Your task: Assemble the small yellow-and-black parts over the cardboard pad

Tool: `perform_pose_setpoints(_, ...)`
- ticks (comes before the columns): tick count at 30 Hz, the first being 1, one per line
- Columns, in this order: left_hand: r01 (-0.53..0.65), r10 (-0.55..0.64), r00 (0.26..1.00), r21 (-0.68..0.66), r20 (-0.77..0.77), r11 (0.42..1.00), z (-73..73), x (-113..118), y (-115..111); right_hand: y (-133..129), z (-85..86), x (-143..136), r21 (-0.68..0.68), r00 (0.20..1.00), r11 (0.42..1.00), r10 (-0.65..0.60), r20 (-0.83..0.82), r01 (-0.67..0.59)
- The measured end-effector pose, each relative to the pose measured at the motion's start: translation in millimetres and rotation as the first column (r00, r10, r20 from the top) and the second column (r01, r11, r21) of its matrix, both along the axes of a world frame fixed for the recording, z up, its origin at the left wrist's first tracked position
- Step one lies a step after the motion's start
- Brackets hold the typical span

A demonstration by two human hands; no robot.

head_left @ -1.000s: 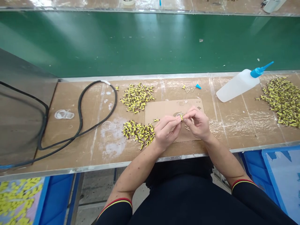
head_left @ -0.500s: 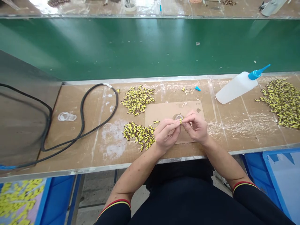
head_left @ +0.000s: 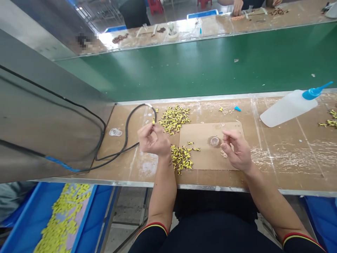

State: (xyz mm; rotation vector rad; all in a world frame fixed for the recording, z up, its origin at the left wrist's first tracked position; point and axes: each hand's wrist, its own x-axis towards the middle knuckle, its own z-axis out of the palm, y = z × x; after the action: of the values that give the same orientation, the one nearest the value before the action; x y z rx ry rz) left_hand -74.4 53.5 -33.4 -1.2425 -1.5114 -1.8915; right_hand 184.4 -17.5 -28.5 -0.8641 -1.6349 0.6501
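My left hand (head_left: 154,140) is raised over the left of the table, its thumb and forefinger closed on a small yellow piece (head_left: 153,122) that looks like the yellow-and-dark figures in the piles. Over the right part of a cardboard sheet (head_left: 202,163), my right hand (head_left: 237,150) has curled fingers with the thumb apart, and nothing shows between them. Beside it on the cardboard are a small round clear dish (head_left: 214,141) and some tiny pale pieces (head_left: 223,154). One pile of yellow-and-dark figures (head_left: 181,158) lies right of my left wrist, another pile (head_left: 175,119) behind it.
A white squeeze bottle with a blue nozzle (head_left: 286,109) lies tilted at the right. A blue cap (head_left: 237,109) rests behind the cardboard. A black cable (head_left: 126,130) loops at the left near a clear plastic cup (head_left: 115,132). Below stands a blue tray (head_left: 86,214) of yellow pieces. Another person's hand (head_left: 238,7) works beyond the green partition (head_left: 197,70).
My hands have parted. The left has moved left with the small yellow piece, and the right has let go of it and stays near the dish. The view has swung left.
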Motion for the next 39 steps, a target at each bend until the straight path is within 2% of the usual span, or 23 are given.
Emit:
perform_pose_setpoints(1, -0.02, 0.018, 1.0, -0.07, -0.019, 0.997, -2.0, -7, 5, 0, 1.4, 0, 0.016, 0.999, 1.0, 0.016, 0.032, -0.017)
perform_pose_setpoints(2, -0.001, -0.01, 0.998, -0.186, -0.059, 0.983, -4.6, -12, 9, 0, 2.9, 1, 0.03, 0.998, 0.999, 0.026, 0.058, -0.028)
perform_pose_setpoints(3, 0.036, -0.075, 0.992, -0.332, -0.106, 0.943, -7.4, -15, 12, 0, 4.3, 2, 0.042, 0.997, 0.999, 0.028, 0.078, -0.032)
perform_pose_setpoints(5, 0.096, -0.217, 0.966, -0.583, -0.142, 0.807, -11.5, -18, 16, 2, 6.8, 5, 0.057, 0.995, 0.998, 0.005, 0.103, -0.011)
perform_pose_setpoints(6, 0.113, -0.259, 0.956, -0.645, -0.137, 0.756, -12.1, -19, 17, 3, 7.9, 7, 0.065, 0.994, 0.998, -0.02, 0.107, 0.013)
perform_pose_setpoints(7, 0.122, -0.269, 0.955, -0.66, -0.126, 0.741, -11.5, -20, 16, 5, 8.9, 11, 0.074, 0.993, 0.996, -0.053, 0.107, 0.045)
perform_pose_setpoints(11, 0.171, -0.243, 0.968, -0.525, -0.071, 0.834, 1.3, -23, 4, 11, 14.6, 30, 0.081, 0.969, 0.974, -0.222, 0.111, 0.213)
perform_pose_setpoints(12, 0.231, -0.299, 0.953, -0.519, -0.05, 0.823, 5.7, -24, -1, 13, 16.4, 35, 0.07, 0.962, 0.968, -0.249, 0.115, 0.242)
perform_pose_setpoints(13, 0.315, -0.391, 0.92, -0.543, -0.028, 0.778, 10.0, -24, -5, 14, 18.2, 40, 0.057, 0.956, 0.963, -0.269, 0.116, 0.264)
perform_pose_setpoints(14, 0.403, -0.503, 0.864, -0.591, -0.005, 0.699, 14.1, -24, -9, 16, 19.7, 45, 0.039, 0.951, 0.96, -0.282, 0.126, 0.279)
perform_pose_setpoints(16, 0.512, -0.709, 0.704, -0.725, 0.047, 0.46, 20.6, -23, -14, 18, 21.3, 52, 0.017, 0.939, 0.954, -0.299, 0.169, 0.301)
perform_pose_setpoints(18, 0.498, -0.826, 0.554, -0.836, 0.104, 0.229, 23.7, -21, -17, 21, 20.2, 58, 0.01, 0.929, 0.958, -0.279, 0.244, 0.285)
perform_pose_setpoints(19, 0.464, -0.856, 0.501, -0.875, 0.128, 0.141, 23.9, -20, -18, 23, 18.9, 60, -0.002, 0.925, 0.963, -0.259, 0.277, 0.27)
perform_pose_setpoints(21, 0.385, -0.884, 0.442, -0.922, 0.152, 0.034, 21.6, -18, -19, 25, 15.9, 65, -0.061, 0.916, 0.966, -0.219, 0.336, 0.253)
perform_pose_setpoints(23, 0.316, -0.891, 0.432, -0.949, 0.138, 0.006, 16.9, -15, -18, 28, 14.1, 69, -0.119, 0.9, 0.96, -0.189, 0.393, 0.254)
perform_pose_setpoints(28, 0.209, -0.895, 0.438, -0.978, 0.077, 0.018, 4.7, -8, -14, 30, 16.4, 74, -0.226, 0.839, 0.966, 0.018, 0.543, 0.125)
perform_pose_setpoints(30, 0.199, -0.894, 0.441, -0.98, 0.074, 0.017, 1.9, -5, -13, 30, 15.6, 74, -0.281, 0.829, 0.956, 0.092, 0.551, 0.081)
perform_pose_setpoints(34, 0.194, -0.882, 0.469, -0.98, 0.049, 0.049, 1.2, -2, -13, 29, 9.5, 78, -0.327, 0.827, 0.943, 0.13, 0.547, 0.068)
perform_pose_setpoints(39, 0.161, -0.88, 0.474, -0.986, 0.031, 0.052, 3.5, -3, -13, 31, 6.7, 85, -0.438, 0.749, 0.899, 0.285, 0.598, 0.008)
